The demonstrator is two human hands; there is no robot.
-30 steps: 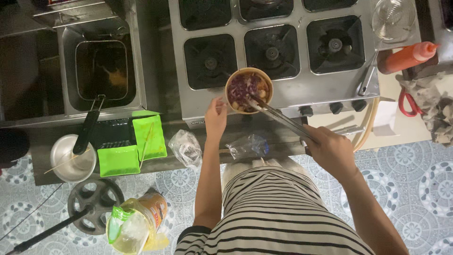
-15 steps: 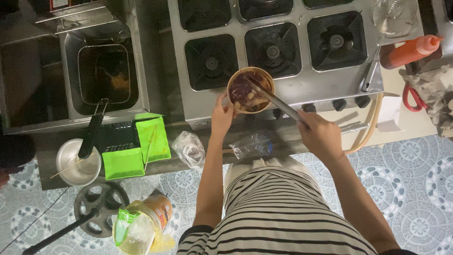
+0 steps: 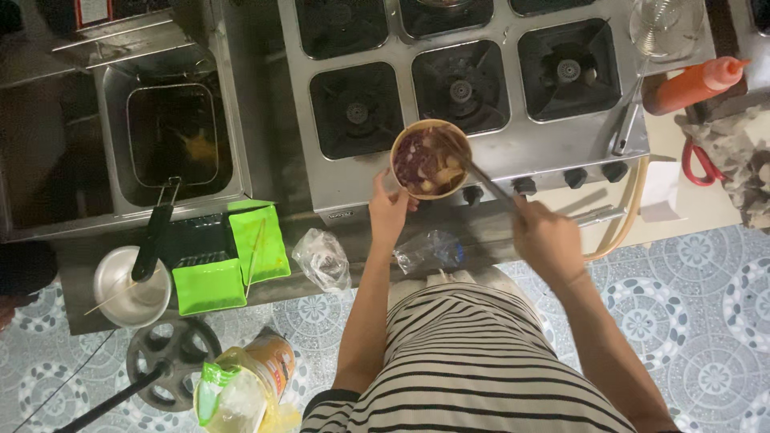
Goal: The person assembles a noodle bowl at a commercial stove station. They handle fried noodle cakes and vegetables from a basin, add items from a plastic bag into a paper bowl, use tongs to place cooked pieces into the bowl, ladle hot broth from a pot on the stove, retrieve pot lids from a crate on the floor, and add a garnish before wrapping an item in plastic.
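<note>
Stirring food: our left hand [image 3: 391, 210] fingers clamp the bowl [image 3: 430, 159], right hand [image 3: 547, 240] fingers clamp tongs [image 3: 481, 176]; next needs steady bowl.

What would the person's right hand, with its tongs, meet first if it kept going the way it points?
The right hand aims its tongs up-left into the bowl; their tips seem to reach the food there, though depth is unclear.

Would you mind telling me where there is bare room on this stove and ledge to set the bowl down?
Bare steel shows on the stove front strip, between the bowl and the tool at right. The ledge below is crowded: green trays, plastic bags and a metal cup.
</note>
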